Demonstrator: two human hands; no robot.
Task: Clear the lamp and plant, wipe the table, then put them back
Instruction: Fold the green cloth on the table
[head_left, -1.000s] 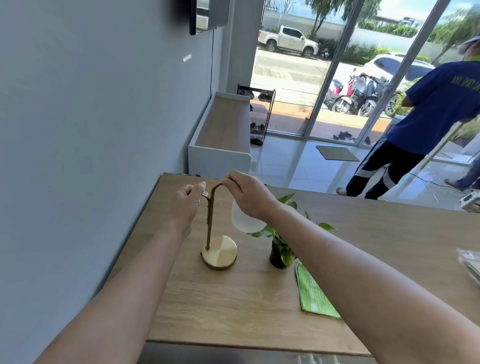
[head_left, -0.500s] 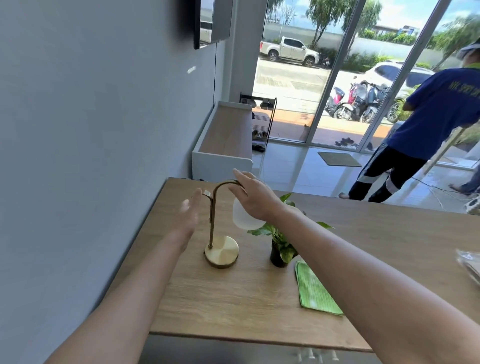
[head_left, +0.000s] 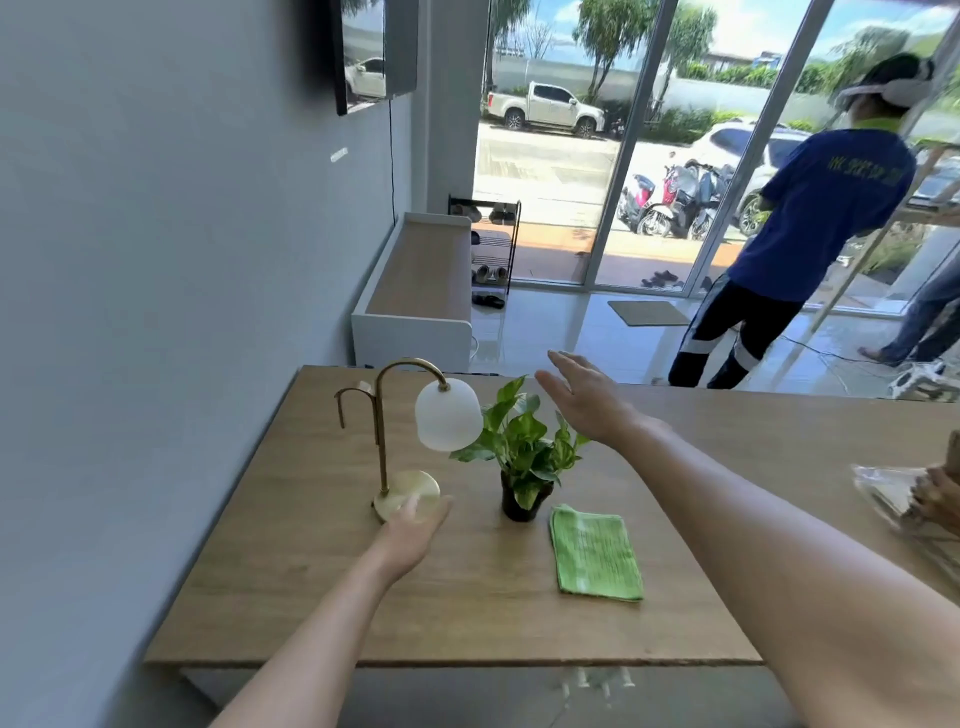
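A brass lamp (head_left: 383, 441) with a white globe shade and a round gold base stands upright on the wooden table (head_left: 322, 597), near the left wall. A small potted plant (head_left: 522, 452) in a dark pot stands just right of it. A folded green cloth (head_left: 595, 553) lies flat to the right of the pot. My left hand (head_left: 413, 532) hovers open at the front edge of the lamp's base, holding nothing. My right hand (head_left: 584, 397) is open, fingers spread, in the air behind and right of the plant.
A grey wall runs along the table's left side. A clear plastic packet (head_left: 904, 499) lies at the table's right edge. Beyond the table are a white bench (head_left: 415, 291), a shoe rack and glass doors. A person in a blue shirt (head_left: 810, 218) stands on the floor at the right.
Both hands have let go of the lamp. The left hand dropped toward the base; the right hand drew away to the right, past the plant. The lamp stands free.
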